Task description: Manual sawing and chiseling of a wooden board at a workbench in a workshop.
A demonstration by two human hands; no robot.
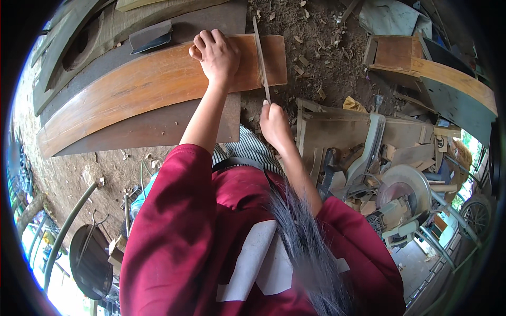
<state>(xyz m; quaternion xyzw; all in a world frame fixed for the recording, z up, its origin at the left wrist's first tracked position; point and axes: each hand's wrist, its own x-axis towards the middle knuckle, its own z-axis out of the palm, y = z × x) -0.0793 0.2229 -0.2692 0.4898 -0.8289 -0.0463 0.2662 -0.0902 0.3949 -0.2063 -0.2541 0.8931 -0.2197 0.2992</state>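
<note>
A long, curved brown wooden board (142,89) lies across a dark flat sheet (158,126). My left hand (217,57) presses on its right part, fingers curled near the far edge. In my right hand (275,124) is a handsaw (261,58), seen almost edge-on, its handle hidden by my fist. The narrow blade points away from me and crosses the board close to its right end. Beyond the blade shows the board's short end piece (275,60); whether it is fully cut apart, I cannot tell.
A dark curved scrap (151,38) lies past the board, beside stacked planks (116,31). Wood chips litter the dirt floor (311,47). At right are a wooden box-like piece (395,55), a large round disc (405,192) among tools, and offcuts. A black pan-shaped object (90,260) stands at lower left.
</note>
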